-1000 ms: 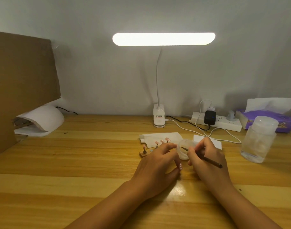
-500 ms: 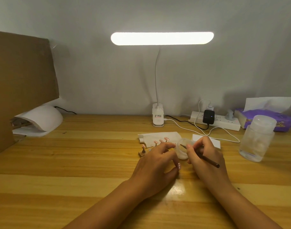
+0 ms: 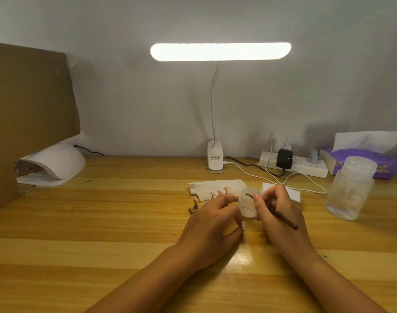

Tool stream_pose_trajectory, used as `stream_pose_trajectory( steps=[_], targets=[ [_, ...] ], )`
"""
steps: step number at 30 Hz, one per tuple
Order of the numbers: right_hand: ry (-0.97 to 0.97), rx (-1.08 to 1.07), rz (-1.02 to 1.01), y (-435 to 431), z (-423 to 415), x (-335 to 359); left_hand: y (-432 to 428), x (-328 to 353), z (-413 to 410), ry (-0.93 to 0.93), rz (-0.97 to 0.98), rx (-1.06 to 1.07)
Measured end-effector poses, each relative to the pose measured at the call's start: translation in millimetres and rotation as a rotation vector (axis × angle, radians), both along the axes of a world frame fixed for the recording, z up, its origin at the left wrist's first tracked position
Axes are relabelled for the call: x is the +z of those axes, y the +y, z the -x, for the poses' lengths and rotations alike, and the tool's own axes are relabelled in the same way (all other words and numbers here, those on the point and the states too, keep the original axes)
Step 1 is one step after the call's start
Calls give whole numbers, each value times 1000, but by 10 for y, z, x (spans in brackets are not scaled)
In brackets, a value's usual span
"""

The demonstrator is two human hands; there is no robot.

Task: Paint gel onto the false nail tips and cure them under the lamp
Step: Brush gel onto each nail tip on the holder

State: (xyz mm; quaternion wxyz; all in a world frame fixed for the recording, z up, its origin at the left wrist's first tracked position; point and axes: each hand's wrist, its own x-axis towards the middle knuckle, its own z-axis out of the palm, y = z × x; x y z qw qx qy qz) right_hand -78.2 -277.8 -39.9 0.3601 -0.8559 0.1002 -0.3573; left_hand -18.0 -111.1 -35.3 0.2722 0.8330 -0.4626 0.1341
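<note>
Nearest, on the striped wooden table (image 3: pixel 102 222): left hand (image 3: pixel 212 224), palm down, fingers loosely curled, index fingertip against the left wall of the small jar (image 3: pixel 249 210). Impossible to tell whether gripping or merely steadying.

Just right of it, right hand (image 3: pixel 283 208), thumb and fingers pinching the dark brush (image 3: pixel 283 219) pen-fashion. Long axis of the brush slanting from butt end, low and right, up and left to the bristle end, dipped inside the jar's open mouth. Judged to be loading gel.

Just beyond and left of the jar, apart from the brush tip: false nail tips (image 3: pixel 219 191), a short row on upright pegs, pink faces up. Row running near-left to far-right, partly hidden behind the left knuckles, in front of a white tissue (image 3: pixel 215 184). Left hand nearer to them, brush hand one short carry leftward from the jar.

Farther left, well apart, beside the cardboard (image 3: pixel 30 105): white domed curing lamp (image 3: pixel 57 159), opening not clearly seen.

Along the wall: lit desk lamp (image 3: pixel 220 51), power strip (image 3: pixel 305 169), tissue pack (image 3: pixel 360 159). In front of the pack, a clear bottle (image 3: pixel 351 190).
</note>
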Motion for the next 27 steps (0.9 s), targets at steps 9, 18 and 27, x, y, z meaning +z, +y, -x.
stream_pose_trajectory(
  steps=[9, 18, 27],
  targets=[
    [66, -3, -37, 25, -7, 33, -16, 5, -21, 108, 53, 18],
    [-88, 47, -100, 98, 45, 124, 14, -4, -55, 160, 83, 143],
    [-11, 307, -519, 270, 61, 180, 21, -14, -112, 196, 60, 129]
  ],
)
